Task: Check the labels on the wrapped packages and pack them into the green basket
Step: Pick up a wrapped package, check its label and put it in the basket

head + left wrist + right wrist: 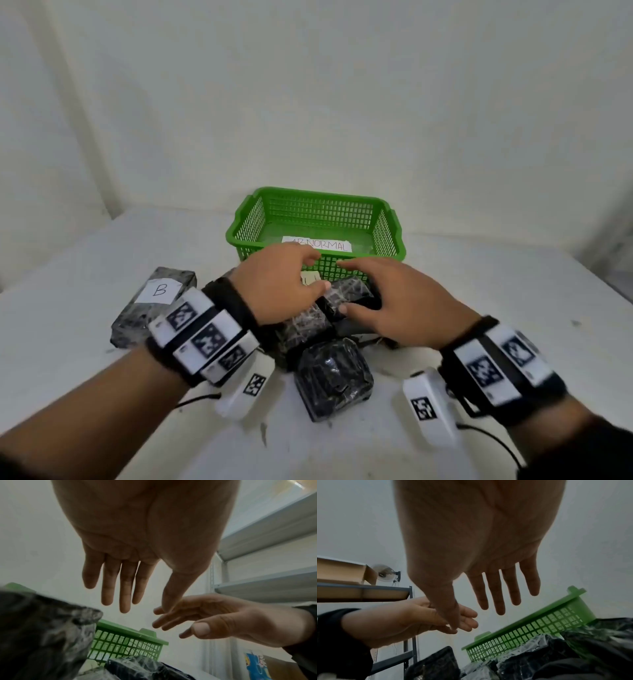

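The left hand (277, 287) hovers palm-down over the heap of wrapped packages, its fingers straight and slightly fanned, holding nothing; the left wrist view shows the palm from below with clear air between the fingertips (124, 607) and the wrapping. The right hand (394, 301) hangs beside it, also palm-down with fingers stretched and loosely spread, empty; its thumb points toward the left hand, and the two hands nearly meet above the same package. Whether either hand grazes the wrapping cannot be told from the head view.

Under the hands lies a black package in clear film (342, 294), with a small pale label (310, 278) partly hidden by the left fingers, its writing unreadable. A squarer wrapped package (334, 377) sits nearer the person, between the wrists. Off to the left, apart from the heap, lies another wrapped package bearing a white label marked B (159, 290).

The green basket (246, 219) stands just behind the heap on the white table (513, 308), close to the fingertips. A white slip reading ABNORMAL (320, 244) lies in it.

Grey metal shelving (274, 534) shows beyond the table in the wrist views, one shelf carrying a cardboard box (342, 572).
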